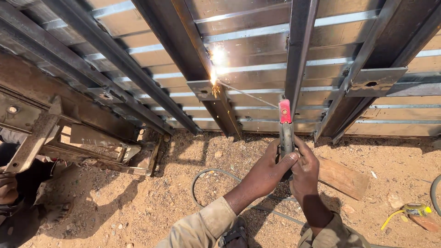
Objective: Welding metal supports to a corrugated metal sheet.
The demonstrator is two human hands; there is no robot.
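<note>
Fingers of both hands, left hand point(271, 172) and right hand point(305, 172), wrap the electrode holder point(285, 131) handle. Light, rigid tool; rod point(245, 94) thin, whippy, tip arcing at steel bracket point(204, 87). Grip insulated handle only.

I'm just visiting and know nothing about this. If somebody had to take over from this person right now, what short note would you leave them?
Left hand and right hand: both wrapped around the electrode holder, which has a red tip.
Welding rod: runs up and left from the holder to a bright arc at a small plate on a dark upright bar of the metal gate frame.
Cable: loops on the sandy ground below the hands.
Nearby: a wooden block to the right, a yellow tape measure further right.
Done: arc lit at the plate.
Left: I cannot tell how far the weld is finished.
</note>
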